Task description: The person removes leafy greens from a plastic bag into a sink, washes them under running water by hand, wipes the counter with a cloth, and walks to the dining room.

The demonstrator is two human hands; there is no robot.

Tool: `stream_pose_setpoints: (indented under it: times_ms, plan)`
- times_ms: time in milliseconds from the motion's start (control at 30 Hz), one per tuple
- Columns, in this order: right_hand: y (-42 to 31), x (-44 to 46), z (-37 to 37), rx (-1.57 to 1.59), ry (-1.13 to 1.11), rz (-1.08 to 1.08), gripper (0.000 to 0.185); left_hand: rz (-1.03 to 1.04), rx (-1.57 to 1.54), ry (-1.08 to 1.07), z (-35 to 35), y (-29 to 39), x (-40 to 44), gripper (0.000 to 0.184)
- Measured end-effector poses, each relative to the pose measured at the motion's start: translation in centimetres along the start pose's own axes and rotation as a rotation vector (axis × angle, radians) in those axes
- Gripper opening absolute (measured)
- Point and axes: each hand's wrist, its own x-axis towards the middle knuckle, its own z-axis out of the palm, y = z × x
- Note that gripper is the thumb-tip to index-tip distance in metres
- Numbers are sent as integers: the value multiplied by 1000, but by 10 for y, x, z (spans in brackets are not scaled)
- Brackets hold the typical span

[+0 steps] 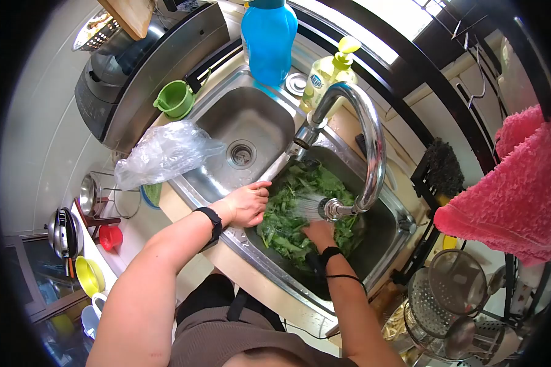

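Observation:
Leafy greens (288, 229) fill the right basin of a double steel sink (393, 252). Water sprays over them from the faucet head (335, 210). My right hand (320, 233) reaches down into the leaves beside the spray, its fingers hidden among them. On the divider between the two basins rests my left hand (248, 205), index finger stretched out and the others bent over the edge, holding nothing that I can see. To its left, a crumpled clear plastic bag (165, 153) lies on the counter and overhangs the left basin.
The curved chrome faucet (376, 140) arches over the right basin. Behind stand a blue bottle (269, 43) and a yellow soap pump bottle (327, 79). A green cup (176, 100) sits at the left basin's corner. A pink towel (508, 189) hangs at right, above several strainers (456, 281).

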Motion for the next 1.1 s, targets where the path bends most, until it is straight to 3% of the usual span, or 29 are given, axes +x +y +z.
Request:
stream_pose_setpoints:
  times_ms: [33, 67, 167, 200, 233, 300, 333, 467, 500, 600, 733, 800, 833, 867, 900, 967, 1033, 1100]
  plan:
    - [0, 2, 2, -133, -107, 149, 57, 4, -2, 9, 0, 1, 0, 15]
    - [-2, 2, 5, -131, -107, 153, 57, 8, -3, 8, -2, 0, 0, 15]
    - [-29, -10, -15, 222, 56, 181, 40, 5, 2, 29, -1, 3, 2, 18]
    - [-30, -7, -17, 408, -24, 217, 36, 2, 5, 26, -1, 3, 2, 18]
    - [-29, -10, -18, 400, -20, 215, 36, -6, 13, 23, -1, 3, 1, 18]
    - [-31, -15, -17, 1453, 71, 60, 34, -24, 11, 6, -1, 1, 0, 18]
    - [-36, -26, -46, 1664, -126, 191, 37, -18, 15, 12, -1, 2, 0, 18]
    - [-45, -59, -102, 1949, -200, 150, 41, -4, 25, 0, -2, 3, 1, 18]
    - [-36, -61, -102, 1949, -201, 151, 41, -4, 25, 0, -1, 3, 1, 18]
    - [13, -66, -79, 1638, 1, 509, 62, -6, 30, -16, 2, 2, 0, 18]
    - [64, -66, -83, 1262, 232, 384, 70, -15, 33, -3, 2, 1, -1, 18]
    - [77, -55, -58, 399, 799, 430, 66, -13, 39, -3, 1, 0, 0, 18]
    - [58, -47, -70, 341, 804, 270, 65, -10, 37, -6, 1, 0, 0, 18]
    - [36, -32, -81, 548, 605, 203, 75, -7, 37, -11, 1, 1, 0, 17]
    - [21, -8, -53, 854, 596, 80, 81, -8, 41, -12, 1, 1, 0, 17]
    - [-36, -6, -87, 292, 542, 36, 97, -16, 6, 8, 2, 1, -1, 16]
    - [-57, 14, -77, 278, 473, -3, 104, -20, 5, 18, 2, -1, 0, 16]
    - [-73, 25, -55, 460, 333, 5, 104, -12, -11, 25, 3, 0, -2, 16]
